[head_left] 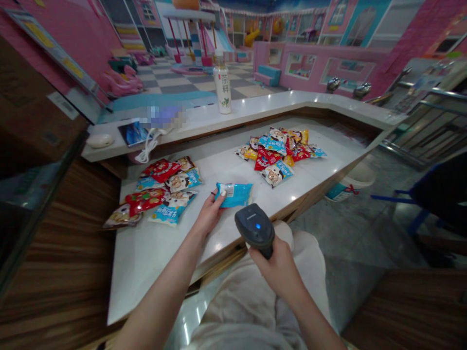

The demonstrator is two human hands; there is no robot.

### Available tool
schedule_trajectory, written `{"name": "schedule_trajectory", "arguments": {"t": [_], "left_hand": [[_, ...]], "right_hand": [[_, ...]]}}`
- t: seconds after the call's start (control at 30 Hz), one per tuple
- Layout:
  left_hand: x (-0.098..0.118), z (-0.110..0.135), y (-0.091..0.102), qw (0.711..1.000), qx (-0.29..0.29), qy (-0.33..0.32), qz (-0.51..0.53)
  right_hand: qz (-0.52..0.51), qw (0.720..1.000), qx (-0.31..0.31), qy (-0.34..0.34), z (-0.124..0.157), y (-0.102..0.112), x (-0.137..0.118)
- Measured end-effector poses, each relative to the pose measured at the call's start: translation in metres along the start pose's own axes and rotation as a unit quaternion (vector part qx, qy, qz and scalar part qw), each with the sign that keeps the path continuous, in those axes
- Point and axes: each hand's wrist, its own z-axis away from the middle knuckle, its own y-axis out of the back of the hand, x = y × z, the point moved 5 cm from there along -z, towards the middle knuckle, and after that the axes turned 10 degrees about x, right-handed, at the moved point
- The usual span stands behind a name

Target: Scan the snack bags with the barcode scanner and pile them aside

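Observation:
My left hand grips the left end of a blue snack bag just over the white counter; the bag's barcode faces up. A dark barcode scanner with a lit blue light is held in my right hand, its head beside the bag's lower right. To the left lies a pile of snack bags in red, blue and brown. Another heap of snack bags, red, blue and yellow, sits farther back on the right.
On the raised ledge stand a tea bottle, a phone with a white cable, and a white computer mouse. A bucket and a blue-legged chair are on the floor at right.

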Motion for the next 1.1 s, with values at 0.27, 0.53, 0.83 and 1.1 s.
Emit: {"name": "schedule_trajectory", "arguments": {"t": [0.27, 0.53, 0.83, 1.1], "left_hand": [[0.003, 0.002, -0.002, 1.000, 0.008, 0.006, 0.002], [-0.001, 0.001, -0.002, 1.000, 0.015, 0.017, 0.004], [0.007, -0.004, -0.001, 0.998, 0.062, 0.030, 0.007], [0.042, -0.078, -0.073, 0.961, 0.055, -0.221, -0.157]], "right_hand": [[0.008, 1.000, 0.009, 0.008, -0.001, -0.004, 0.000], [0.008, 1.000, 0.001, -0.003, 0.000, -0.004, 0.001], [-0.004, 1.000, 0.018, -0.011, 0.004, 0.008, 0.010], [0.003, 0.999, 0.044, -0.020, 0.004, 0.025, 0.026]]}}
